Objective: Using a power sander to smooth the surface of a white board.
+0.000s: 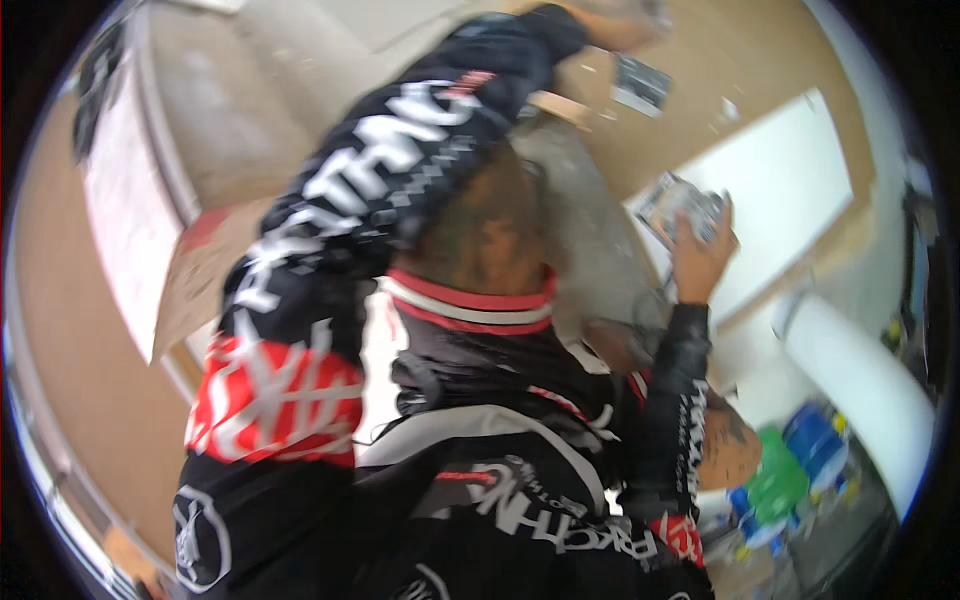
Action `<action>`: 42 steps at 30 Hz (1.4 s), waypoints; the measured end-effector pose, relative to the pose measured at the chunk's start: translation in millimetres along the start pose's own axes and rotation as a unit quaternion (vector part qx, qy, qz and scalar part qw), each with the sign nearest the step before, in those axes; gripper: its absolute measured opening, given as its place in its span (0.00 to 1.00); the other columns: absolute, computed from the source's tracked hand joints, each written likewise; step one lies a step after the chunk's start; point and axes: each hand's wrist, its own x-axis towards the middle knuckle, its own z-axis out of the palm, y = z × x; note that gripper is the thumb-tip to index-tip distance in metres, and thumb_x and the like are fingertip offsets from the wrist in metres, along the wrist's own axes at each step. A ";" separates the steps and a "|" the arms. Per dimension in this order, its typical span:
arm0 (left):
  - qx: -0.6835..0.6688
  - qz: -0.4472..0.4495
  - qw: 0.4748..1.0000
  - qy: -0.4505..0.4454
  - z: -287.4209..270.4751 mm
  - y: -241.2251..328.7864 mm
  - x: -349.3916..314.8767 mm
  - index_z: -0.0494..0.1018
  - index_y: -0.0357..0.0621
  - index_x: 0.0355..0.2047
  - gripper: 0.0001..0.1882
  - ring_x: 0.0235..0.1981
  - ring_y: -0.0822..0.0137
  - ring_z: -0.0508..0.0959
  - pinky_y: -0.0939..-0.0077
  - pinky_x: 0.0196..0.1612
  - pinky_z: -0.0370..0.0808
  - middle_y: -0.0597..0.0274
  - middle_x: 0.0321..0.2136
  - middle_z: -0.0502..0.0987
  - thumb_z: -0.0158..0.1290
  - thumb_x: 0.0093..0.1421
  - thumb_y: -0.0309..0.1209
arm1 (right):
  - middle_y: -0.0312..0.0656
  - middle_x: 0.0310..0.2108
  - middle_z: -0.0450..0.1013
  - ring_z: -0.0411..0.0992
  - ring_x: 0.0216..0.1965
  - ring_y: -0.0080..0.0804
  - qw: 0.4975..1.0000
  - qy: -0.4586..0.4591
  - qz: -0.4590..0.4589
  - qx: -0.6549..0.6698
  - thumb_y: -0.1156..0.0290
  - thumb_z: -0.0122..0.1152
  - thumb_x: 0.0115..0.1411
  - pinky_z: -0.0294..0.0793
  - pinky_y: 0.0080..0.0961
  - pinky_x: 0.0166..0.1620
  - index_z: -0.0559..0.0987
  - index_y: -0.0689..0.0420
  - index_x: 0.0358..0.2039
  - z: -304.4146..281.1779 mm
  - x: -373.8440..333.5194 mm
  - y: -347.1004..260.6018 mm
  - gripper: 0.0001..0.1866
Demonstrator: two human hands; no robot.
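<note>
Stretched up and across to the top, my left arm in a black sleeve ends in my left hand (pixel 622 24), smeared by motion and cut by the upper edge. Whether anything is in its fingers I cannot make out. On the right, my right hand (pixel 703 262) has its fingers curled over a crumpled grey and silver packet-like thing (pixel 688 208). That thing rests on the near left corner of a white flat board (pixel 790 190). A dark printed piece (pixel 642 85) lies on the brown surface below my left hand, beside a small wooden block (pixel 561 107).
The brown surface (pixel 740 45) carries small white scraps. A large white roll (pixel 855 375) lies at the right, with green (pixel 775 480) and blue plastic containers (pixel 815 440) nearer. A brown board piece with a red patch (pixel 205 250) leans at the left. My bare legs fill the middle.
</note>
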 end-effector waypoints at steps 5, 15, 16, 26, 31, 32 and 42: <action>0.088 -0.076 0.993 -0.004 -18.6 109.9 -21.8 0.79 0.38 0.28 0.12 0.22 0.63 0.78 0.62 0.31 0.76 0.48 0.20 0.78 0.59 0.56 0.36 | 0.56 0.55 0.66 0.67 0.56 0.50 0.982 0.074 0.158 -0.074 0.58 0.72 0.54 0.70 0.42 0.60 0.63 0.44 0.70 -28.8 8.9 22.6 0.44; 0.150 -0.062 0.986 -0.037 0.4 122.9 -13.9 0.81 0.38 0.35 0.17 0.33 0.50 0.83 0.59 0.40 0.78 0.42 0.30 0.82 0.59 0.62 0.42 | 0.53 0.54 0.65 0.70 0.54 0.44 0.997 0.008 0.075 -0.011 0.60 0.72 0.53 0.77 0.35 0.53 0.65 0.42 0.69 -27.1 -10.0 -11.1 0.43; 0.146 -0.061 0.987 -0.041 1.9 125.9 -15.5 0.81 0.38 0.35 0.17 0.33 0.50 0.83 0.59 0.40 0.78 0.42 0.30 0.82 0.59 0.62 0.42 | 0.54 0.53 0.64 0.69 0.54 0.46 0.996 0.005 0.084 -0.004 0.57 0.73 0.54 0.75 0.36 0.54 0.65 0.42 0.70 -29.1 -11.9 -9.4 0.43; 0.146 -0.119 0.979 -0.082 -8.2 135.3 -18.6 0.81 0.39 0.34 0.15 0.28 0.62 0.81 0.63 0.37 0.77 0.53 0.24 0.81 0.59 0.62 0.40 | 0.57 0.56 0.60 0.70 0.54 0.50 0.980 0.095 0.175 -0.027 0.62 0.72 0.55 0.76 0.38 0.55 0.64 0.45 0.70 -57.8 -69.7 20.3 0.43; 0.151 -0.104 0.979 -0.084 -4.4 137.1 -15.7 0.81 0.39 0.33 0.15 0.28 0.63 0.81 0.63 0.36 0.77 0.54 0.24 0.81 0.58 0.62 0.40 | 0.55 0.57 0.59 0.72 0.52 0.49 0.979 0.082 0.185 0.008 0.62 0.72 0.54 0.77 0.39 0.55 0.64 0.42 0.70 -46.5 -57.7 16.0 0.43; 0.154 -0.099 0.979 -0.087 -1.2 138.1 -14.5 0.81 0.39 0.33 0.15 0.28 0.62 0.81 0.63 0.36 0.77 0.54 0.24 0.81 0.58 0.62 0.40 | 0.55 0.57 0.59 0.72 0.52 0.49 0.978 0.086 0.188 0.010 0.62 0.72 0.54 0.77 0.39 0.55 0.64 0.42 0.70 -41.5 -53.0 10.4 0.43; 0.179 -0.067 0.975 -0.114 11.9 151.8 -14.5 0.81 0.35 0.39 0.17 0.29 0.64 0.81 0.66 0.37 0.77 0.53 0.28 0.83 0.57 0.63 0.40 | 0.60 0.57 0.61 0.77 0.43 0.63 0.989 0.051 0.140 -0.008 0.59 0.71 0.53 0.80 0.51 0.45 0.66 0.35 0.68 -1.3 -29.6 -39.8 0.41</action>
